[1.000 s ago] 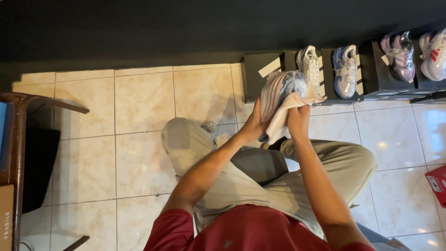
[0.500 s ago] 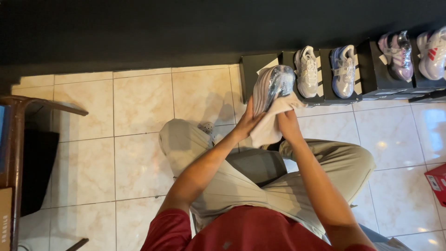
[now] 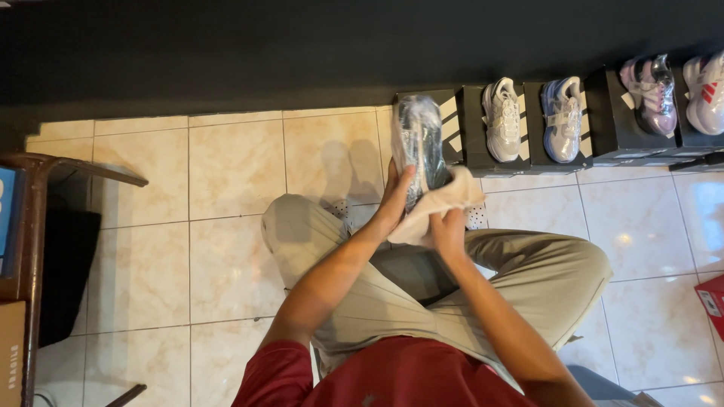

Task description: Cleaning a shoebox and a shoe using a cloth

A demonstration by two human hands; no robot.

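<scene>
I sit cross-legged on a tiled floor in beige trousers and a red shirt. My left hand [image 3: 395,199] grips a sneaker [image 3: 417,143] wrapped in clear plastic, holding it upright in front of me. My right hand [image 3: 446,226] holds a beige cloth [image 3: 441,205] pressed against the lower end of the sneaker. The sneaker overlaps a black shoebox [image 3: 446,120] behind it.
A row of black shoeboxes [image 3: 612,120] stands along the dark wall, each carrying a sneaker: a white one [image 3: 502,119], a blue one [image 3: 562,119], a pink one [image 3: 647,94], a white and red one [image 3: 706,92]. A wooden frame [image 3: 30,226] stands at left. A red box [image 3: 709,301] lies at right.
Both hands have shifted the wrapped sneaker leftward, away from the shoes on the boxes. The cloth has moved from draping the shoe to its lower end.
</scene>
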